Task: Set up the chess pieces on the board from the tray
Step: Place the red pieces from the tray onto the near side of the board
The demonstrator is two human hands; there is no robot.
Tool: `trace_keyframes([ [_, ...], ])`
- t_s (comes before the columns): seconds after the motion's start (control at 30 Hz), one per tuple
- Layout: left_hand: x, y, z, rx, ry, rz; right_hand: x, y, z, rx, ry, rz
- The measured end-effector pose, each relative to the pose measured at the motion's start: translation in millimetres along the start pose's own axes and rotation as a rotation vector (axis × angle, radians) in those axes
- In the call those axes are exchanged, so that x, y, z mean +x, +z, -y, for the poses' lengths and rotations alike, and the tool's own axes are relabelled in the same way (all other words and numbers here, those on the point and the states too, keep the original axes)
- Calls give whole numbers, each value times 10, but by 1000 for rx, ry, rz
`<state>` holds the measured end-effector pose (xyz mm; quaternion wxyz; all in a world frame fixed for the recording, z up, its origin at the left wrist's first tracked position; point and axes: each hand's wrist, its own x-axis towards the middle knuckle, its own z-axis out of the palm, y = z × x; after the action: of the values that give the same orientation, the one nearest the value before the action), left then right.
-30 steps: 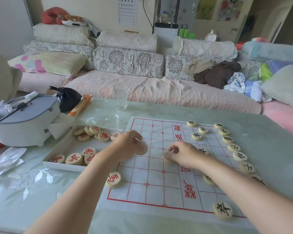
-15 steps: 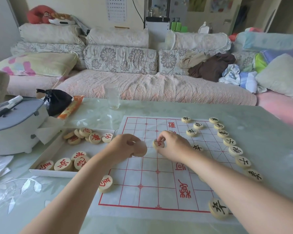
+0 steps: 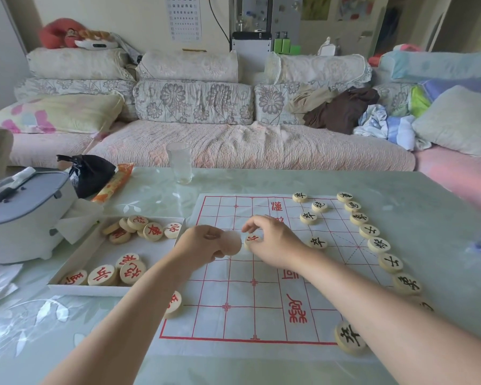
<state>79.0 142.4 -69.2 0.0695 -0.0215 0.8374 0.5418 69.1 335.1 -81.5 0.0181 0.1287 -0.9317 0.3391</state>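
Head view, the only one:

- Left hand [image 3: 203, 244]: fingers [image 3: 215, 252] are curled round one disc piece [image 3: 232, 243], held just over the board's [image 3: 233, 315] left-centre files. A blank, pale face is shown, so its marking cannot be read.
- Right hand [image 3: 274, 243]: fingers [image 3: 247, 227] are clamped in a pinch on a red-marked piece [image 3: 252, 240] at mid-board. Whether it is seated on the sheet or just above it cannot be told.
- The two held pieces are almost touching.
- Red pieces remaining in the tray [image 3: 86, 290]: a far cluster [image 3: 150, 232] and a near group [image 3: 117, 273]. One red piece [image 3: 175, 301] is parked on the board's left border, partly hidden by the left forearm.
- Black pieces [image 3: 378, 245] are lined along the right side and look mostly placed. One black piece [image 3: 349, 337] sits at the near right corner, hard against the right forearm.

Judged risks:
- A clash between the two held discs is likely if both are lowered together. One could be knocked off its intersection.
- The border piece and the corner piece could be swept off by a forearm on withdrawal.
- The board looks like a thin sheet on a glossy counter [image 3: 428, 218]. It could be dragged or wrinkled by a wrist, so placed rows would be shifted.
- The blank-faced piece could be set face down or on the wrong point if not checked.
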Motion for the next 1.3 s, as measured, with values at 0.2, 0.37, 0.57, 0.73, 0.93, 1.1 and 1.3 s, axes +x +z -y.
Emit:
trace_keyframes([
  [0.2,-98,32,-33,-142,-43,78,-112,17,174,69,-144,18],
  [0.37,-162,41,9,129,34,63,-209,-59,158,13,-107,47],
  [0.57,-179,-177,250,1024,285,-165,-442,-248,117,-169,25,271],
  [0.73,-212,-246,342,1106,219,-66,-464,-165,126,-224,-2,281],
  [0.93,-245,-309,366,1050,257,-70,-462,-116,196,-226,-22,270],
  [1.1,-260,-537,346,893,287,-140,-444,16,366,-199,-96,200],
  [1.3,-306,-1010,556,797,203,-237,-293,359,821,-130,-204,190],
])
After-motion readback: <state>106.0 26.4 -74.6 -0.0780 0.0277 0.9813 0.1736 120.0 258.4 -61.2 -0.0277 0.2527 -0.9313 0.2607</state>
